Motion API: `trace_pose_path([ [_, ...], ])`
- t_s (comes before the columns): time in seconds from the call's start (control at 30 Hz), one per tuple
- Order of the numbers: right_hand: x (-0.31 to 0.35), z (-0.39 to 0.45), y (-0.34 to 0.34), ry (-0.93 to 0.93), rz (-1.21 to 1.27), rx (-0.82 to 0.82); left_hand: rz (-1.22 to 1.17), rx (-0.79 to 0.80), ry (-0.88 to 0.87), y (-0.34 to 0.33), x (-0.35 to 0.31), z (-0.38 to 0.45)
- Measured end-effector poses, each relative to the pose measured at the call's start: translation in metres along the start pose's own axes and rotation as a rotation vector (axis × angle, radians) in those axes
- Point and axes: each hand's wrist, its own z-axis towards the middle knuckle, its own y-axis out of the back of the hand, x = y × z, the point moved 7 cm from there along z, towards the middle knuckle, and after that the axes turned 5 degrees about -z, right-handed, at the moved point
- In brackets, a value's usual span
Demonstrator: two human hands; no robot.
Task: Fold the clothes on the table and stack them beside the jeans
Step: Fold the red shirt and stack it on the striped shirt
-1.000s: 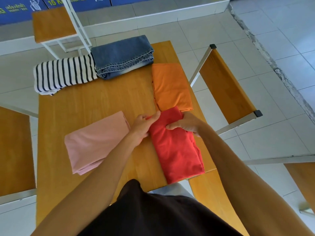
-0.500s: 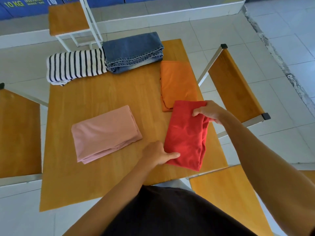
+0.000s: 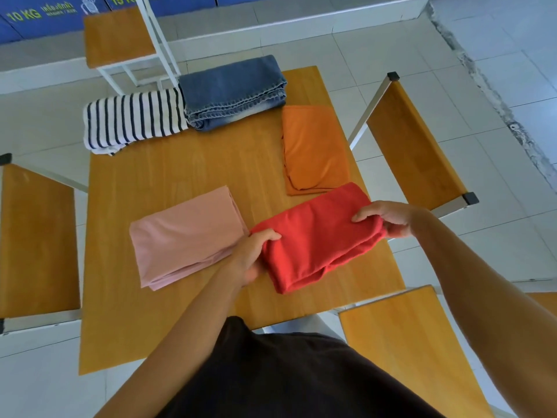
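Table: rectangular orange-brown wooden table (image 3: pixel 187 182), carrying all five garments; wooden chairs with white metal frames stand around it.
Jeans: folded blue denim jeans (image 3: pixel 232 90) at the far edge, near the far right corner.
Striped garment: folded black-and-white striped knit top (image 3: pixel 132 120), touching the left side of the jeans and overhanging the far left corner.
Pink garment: folded pale pink cloth (image 3: pixel 184 236), left of centre, towards the near edge.
Orange garment: folded orange cloth (image 3: pixel 313 149), along the right edge, just short of the jeans.
Red garment: folded red cloth (image 3: pixel 313 236), near the right edge, its far corner overlapping the orange cloth's near end.
Change: half a second earlier the red bundle lay with its long axis running near-to-far; now it is turned crosswise and doubled into a shorter, thicker packet.
Meaning: folding of this piece appears complete; transfer to the stack beside the jeans is the likely next step.
Axis: long axis runs left-to-right, right end angled slightly towards the far edge; loose layered edges face the near edge.
Left hand (image 3: pixel 253 254): closed on the bundle's left end, thumb on top.
Right hand (image 3: pixel 388 218): closed on the right end, fingers over the top.
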Motion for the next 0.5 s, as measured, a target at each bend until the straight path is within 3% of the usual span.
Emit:
trace_pose_path([
  [0.13, 0.015, -0.003, -0.017, 0.058, 0.106, 0.034, -0.092, -0.001, -0.102, 0.015, -0.03, -0.007],
  [0.3, 0.071, 0.006, -0.051, 0.159, 0.033, 0.029, -0.216, 0.055, -0.189, 0.04, -0.07, -0.011],
  [0.5, 0.141, 0.014, -0.094, 0.269, -0.003, -0.012, -0.02, -0.156, -0.228, 0.106, -0.115, -0.007],
])
